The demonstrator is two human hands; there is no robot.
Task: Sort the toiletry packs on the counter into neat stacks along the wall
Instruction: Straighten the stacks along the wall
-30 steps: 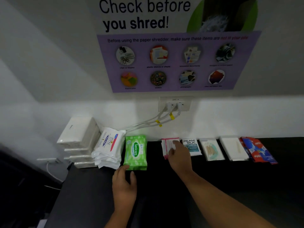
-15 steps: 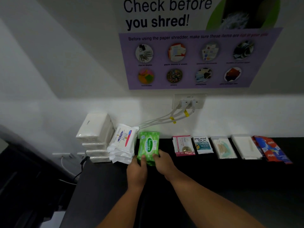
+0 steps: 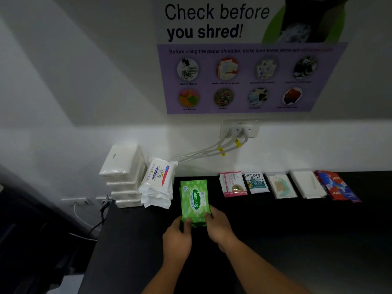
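A stack of green Sanicare wipe packs [image 3: 194, 198] lies on the black counter [image 3: 275, 230], a little away from the wall. My left hand [image 3: 177, 240] grips its near left corner, thumb on top. My right hand [image 3: 216, 225] holds its near right edge. Left of it stand a stack of white Dove wipe packs [image 3: 158, 183] and a taller pile of white tissue packs [image 3: 123, 172]. To the right, along the wall, lie pink sachets [image 3: 232, 184], Cream Silk sachets [image 3: 256, 183], cotton bud packs [image 3: 281, 186], white packs [image 3: 307, 184] and red-blue sachets [image 3: 337, 185].
A wall socket [image 3: 239, 129] above the counter feeds white cables [image 3: 203, 154] that run down behind the Dove stack. A purple shredder poster [image 3: 244, 77] hangs on the wall. The counter's left edge drops off to dark floor with more cables [image 3: 99, 221].
My right hand left the pink sachets and came to the green packs. Both hands now hold the green stack, which sits slightly nearer me than before.
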